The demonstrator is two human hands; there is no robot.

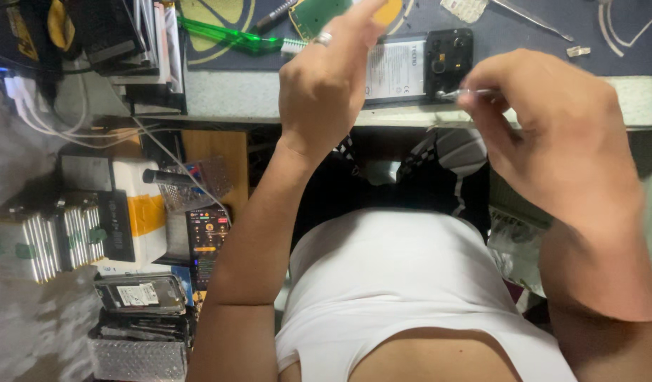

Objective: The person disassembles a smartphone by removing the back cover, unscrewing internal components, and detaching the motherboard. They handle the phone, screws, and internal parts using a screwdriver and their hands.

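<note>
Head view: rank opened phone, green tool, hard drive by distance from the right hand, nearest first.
From the right hand:
1. Opened phone, on the mat just left of the fingers, by the thin tool's tip.
2. Green tool, on the mat, beyond the left hand.
3. Hard drive, low at the left edge.

Blue mat (524, 53) on pale worktop (227, 95); wooden shelf unit (216, 152) beneath, white cables (43, 124) at left, grey floor (29, 332), dim light.

My worktop (227, 95) is pale with a dark blue mat (524, 53) over it. On the mat: opened phone (418, 67) back side up, green circuit board (315, 14), green plastic tool (227, 35), black pen (275, 14), small clear plastic bits (578, 51).
</note>
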